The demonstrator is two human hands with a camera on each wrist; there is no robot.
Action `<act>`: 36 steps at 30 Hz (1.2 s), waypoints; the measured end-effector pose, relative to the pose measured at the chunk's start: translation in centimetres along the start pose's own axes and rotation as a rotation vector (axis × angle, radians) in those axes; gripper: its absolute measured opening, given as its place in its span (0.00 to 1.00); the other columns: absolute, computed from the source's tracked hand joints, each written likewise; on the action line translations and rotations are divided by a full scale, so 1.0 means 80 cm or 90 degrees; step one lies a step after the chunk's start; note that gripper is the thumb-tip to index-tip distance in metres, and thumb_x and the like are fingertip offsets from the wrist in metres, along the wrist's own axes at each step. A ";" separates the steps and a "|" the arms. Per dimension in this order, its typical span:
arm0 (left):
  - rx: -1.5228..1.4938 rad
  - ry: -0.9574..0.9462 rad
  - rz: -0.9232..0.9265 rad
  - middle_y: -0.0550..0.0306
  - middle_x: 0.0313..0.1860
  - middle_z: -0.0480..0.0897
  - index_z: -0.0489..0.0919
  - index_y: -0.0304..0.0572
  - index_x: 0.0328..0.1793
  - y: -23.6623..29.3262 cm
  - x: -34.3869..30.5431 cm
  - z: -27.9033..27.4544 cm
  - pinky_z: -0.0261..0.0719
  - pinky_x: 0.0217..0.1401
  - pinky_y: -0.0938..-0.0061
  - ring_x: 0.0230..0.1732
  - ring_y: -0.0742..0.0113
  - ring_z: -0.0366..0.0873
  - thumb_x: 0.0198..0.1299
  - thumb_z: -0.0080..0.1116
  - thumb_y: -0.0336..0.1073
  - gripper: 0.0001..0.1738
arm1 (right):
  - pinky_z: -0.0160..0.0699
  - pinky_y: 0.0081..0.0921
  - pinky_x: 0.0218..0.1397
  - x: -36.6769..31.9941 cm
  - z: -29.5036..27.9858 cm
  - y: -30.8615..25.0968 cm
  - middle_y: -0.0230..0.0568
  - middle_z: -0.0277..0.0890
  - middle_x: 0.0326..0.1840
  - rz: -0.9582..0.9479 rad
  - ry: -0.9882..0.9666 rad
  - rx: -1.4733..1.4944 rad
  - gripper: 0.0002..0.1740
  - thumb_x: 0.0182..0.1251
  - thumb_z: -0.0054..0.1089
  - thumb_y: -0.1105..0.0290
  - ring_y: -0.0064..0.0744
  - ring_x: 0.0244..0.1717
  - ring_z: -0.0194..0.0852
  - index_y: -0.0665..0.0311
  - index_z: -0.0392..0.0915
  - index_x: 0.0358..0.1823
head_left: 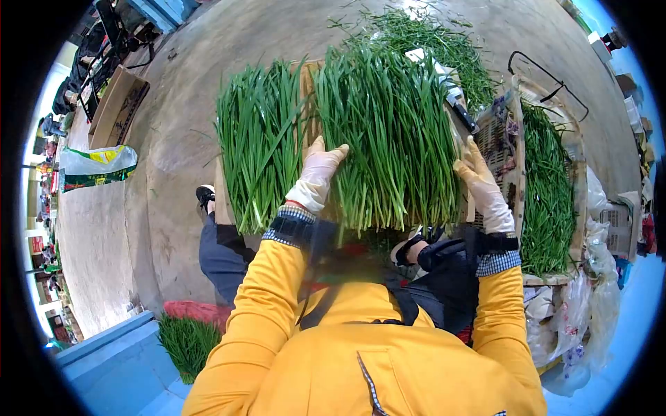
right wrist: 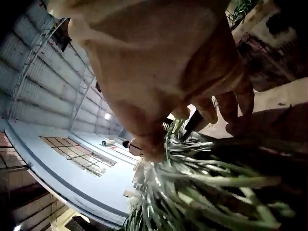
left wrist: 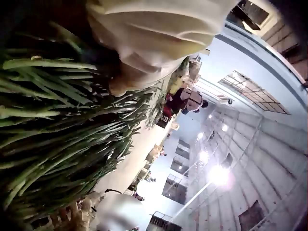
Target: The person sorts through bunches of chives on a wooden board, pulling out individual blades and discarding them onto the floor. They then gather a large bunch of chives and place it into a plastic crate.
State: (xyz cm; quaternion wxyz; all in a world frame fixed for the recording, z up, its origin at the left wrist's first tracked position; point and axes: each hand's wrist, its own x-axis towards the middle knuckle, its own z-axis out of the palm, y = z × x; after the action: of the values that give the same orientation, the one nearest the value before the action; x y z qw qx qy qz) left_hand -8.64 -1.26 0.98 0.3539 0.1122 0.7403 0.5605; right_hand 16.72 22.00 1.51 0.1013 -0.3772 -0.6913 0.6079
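Observation:
Two piles of long green leafy stalks, a narrower left pile and a wider right pile, lie on a wooden board, pale stem ends toward the body. My gloved left hand rests against the wider pile's left edge, thumb over its stalks, other fingers partly hidden. At that pile's right edge, my gloved right hand touches the side with fingers extended. In the left wrist view the glove is above stalks; the right wrist view shows the other glove against stalks.
A knife lies beyond my right hand, on the board's right side. Loose leaves are spread on the floor behind. To the right stands a crate of green leaves. A cardboard box and a bag are at left.

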 end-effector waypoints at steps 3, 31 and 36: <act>0.107 0.034 0.005 0.33 0.75 0.62 0.52 0.20 0.77 -0.009 0.010 -0.004 0.60 0.75 0.71 0.75 0.55 0.62 0.59 0.69 0.37 0.49 | 0.63 0.31 0.71 0.001 -0.013 0.017 0.54 0.66 0.71 0.029 0.032 -0.017 0.46 0.69 0.64 0.57 0.43 0.70 0.64 0.57 0.47 0.80; 0.618 -0.011 0.344 0.46 0.84 0.42 0.40 0.60 0.84 -0.039 -0.041 0.003 0.43 0.80 0.49 0.82 0.41 0.41 0.57 0.63 0.57 0.57 | 0.79 0.38 0.52 -0.082 0.234 -0.012 0.46 0.75 0.44 -0.398 -0.093 -0.560 0.13 0.53 0.66 0.75 0.49 0.47 0.77 0.66 0.77 0.41; 0.685 -0.076 0.324 0.39 0.83 0.38 0.38 0.62 0.84 -0.058 -0.023 0.013 0.38 0.80 0.46 0.82 0.36 0.39 0.59 0.58 0.62 0.56 | 0.81 0.32 0.46 -0.110 0.243 0.018 0.42 0.76 0.37 -0.374 -0.233 -0.809 0.05 0.60 0.56 0.71 0.40 0.43 0.79 0.60 0.78 0.36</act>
State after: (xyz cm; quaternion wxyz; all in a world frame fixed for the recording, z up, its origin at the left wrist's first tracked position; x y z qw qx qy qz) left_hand -5.57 -3.11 -2.62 0.1432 0.4806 0.8489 0.1669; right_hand 11.75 1.43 -1.65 -0.0957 -0.0538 -0.9899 0.0892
